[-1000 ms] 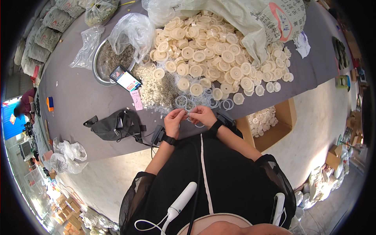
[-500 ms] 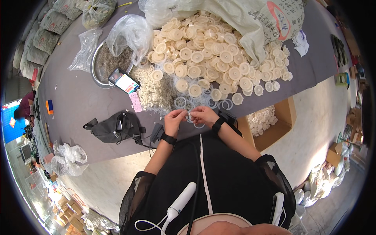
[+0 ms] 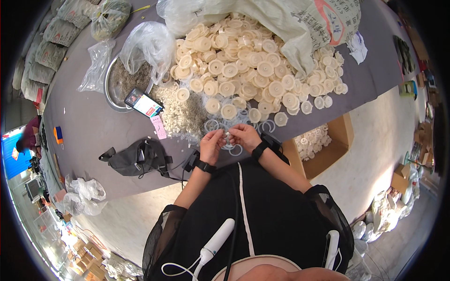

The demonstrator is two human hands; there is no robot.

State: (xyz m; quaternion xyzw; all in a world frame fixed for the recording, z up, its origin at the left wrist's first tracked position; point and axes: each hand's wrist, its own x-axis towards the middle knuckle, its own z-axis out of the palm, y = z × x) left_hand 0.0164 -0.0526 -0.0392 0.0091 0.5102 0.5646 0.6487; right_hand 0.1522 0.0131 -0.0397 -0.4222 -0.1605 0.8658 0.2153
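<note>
My left hand [image 3: 212, 146] and my right hand [image 3: 245, 136] meet at the table's near edge, fingertips pinched almost together. A small white plastic piece [image 3: 227, 134] shows between them, at the right fingertips; whatever the left fingers pinch is too small to make out. Just beyond lie translucent plastic rings [image 3: 212, 125]. Further off spreads a big heap of cream plastic discs [image 3: 253, 70] with raised centres. Left of the rings is a pile of small cream parts [image 3: 168, 103], beside a mound of tiny grey-brown pieces [image 3: 191, 117].
A metal bowl [image 3: 108, 93] of grey-brown bits stands at left, partly under a clear bag [image 3: 147, 47]. A phone [image 3: 143, 102], pink slip [image 3: 158, 127] and black bag [image 3: 136, 155] lie nearer. A woven sack [image 3: 300, 28] covers the heap's back. Below right is a cardboard box [image 3: 341, 145].
The view has shifted slightly. My hands stay together, and the white piece between the fingertips shows more plainly; my left hand has turned a little.
</note>
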